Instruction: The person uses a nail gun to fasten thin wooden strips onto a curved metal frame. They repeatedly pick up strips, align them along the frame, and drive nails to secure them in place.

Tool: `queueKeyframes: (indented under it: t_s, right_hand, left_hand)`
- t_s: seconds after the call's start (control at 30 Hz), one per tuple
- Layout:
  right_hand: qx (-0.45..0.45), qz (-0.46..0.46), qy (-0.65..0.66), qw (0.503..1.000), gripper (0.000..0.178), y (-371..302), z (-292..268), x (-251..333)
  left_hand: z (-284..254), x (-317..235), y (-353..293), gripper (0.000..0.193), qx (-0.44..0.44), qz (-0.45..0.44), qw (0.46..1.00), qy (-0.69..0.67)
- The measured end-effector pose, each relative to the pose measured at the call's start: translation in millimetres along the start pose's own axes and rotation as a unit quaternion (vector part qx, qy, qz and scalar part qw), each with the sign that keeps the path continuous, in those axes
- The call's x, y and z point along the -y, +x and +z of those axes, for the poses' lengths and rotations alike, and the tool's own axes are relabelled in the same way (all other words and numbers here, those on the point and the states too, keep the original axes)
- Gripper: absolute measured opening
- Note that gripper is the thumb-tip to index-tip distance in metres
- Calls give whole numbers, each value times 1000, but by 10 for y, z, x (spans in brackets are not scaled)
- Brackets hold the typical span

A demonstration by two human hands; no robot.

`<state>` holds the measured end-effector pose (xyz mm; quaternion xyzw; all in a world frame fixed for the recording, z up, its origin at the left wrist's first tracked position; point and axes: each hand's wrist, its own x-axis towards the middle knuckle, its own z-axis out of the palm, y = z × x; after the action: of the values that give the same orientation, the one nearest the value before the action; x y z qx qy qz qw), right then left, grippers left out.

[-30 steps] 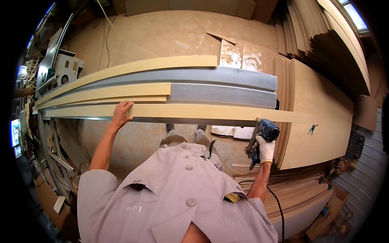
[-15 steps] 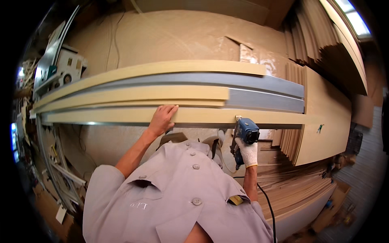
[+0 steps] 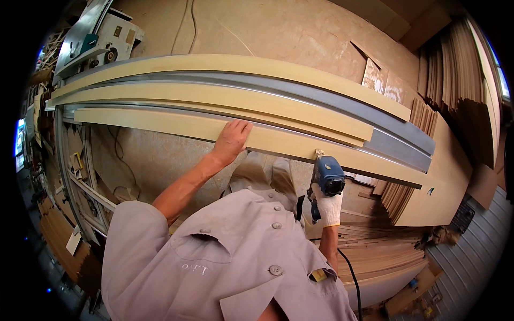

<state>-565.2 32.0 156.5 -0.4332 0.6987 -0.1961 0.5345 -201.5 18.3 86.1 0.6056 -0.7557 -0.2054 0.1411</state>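
Observation:
My left hand (image 3: 233,142) is bare, its fingers curled over the top of the nearest pale yellow wooden strip (image 3: 284,142). In my right hand (image 3: 327,207), which wears a white knit glove, is a blue and black nail gun (image 3: 329,175). The gun's nose meets the near edge of the same strip, to the right of my left hand. Behind lie other pale strips (image 3: 230,101), one partly on another, along a grey metal rail bench (image 3: 399,150). The glove and the gun's body hide part of my right fingers.
A white machine (image 3: 120,38) stands at the far left end. At the right are a large pale board (image 3: 436,198) and upright stacks of brown panels (image 3: 455,80). A black hose (image 3: 352,275) runs down beside my right forearm. More stacked boards (image 3: 369,249) lie at the lower right.
The view has turned, so the strips now slope down toward the right. My left hand has shifted its hold on the near strip. The nail gun stays at that strip's near edge.

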Motion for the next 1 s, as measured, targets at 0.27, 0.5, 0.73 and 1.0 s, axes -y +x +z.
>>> queueKeyframes:
  t_s: [0.27, 0.5, 0.73, 1.0]
  right_hand:
    - [10, 19, -13, 1000, 16, 13, 44, 133]
    - [39, 0, 3, 999, 17, 60, 85, 216]
    - [21, -103, -115, 988, 25, 137, 97, 334]
    - [-2, -56, -60, 997, 15, 196, -245, 95]
  left_hand:
    - [25, 10, 51, 72, 15, -9, 1000, -5]
    - [-46, -29, 87, 69, 22, -18, 999, -16]
    - [-78, -96, 90, 63, 11, -18, 1000, -10]
    - [-60, -58, 107, 63, -4, -2, 1000, -10]
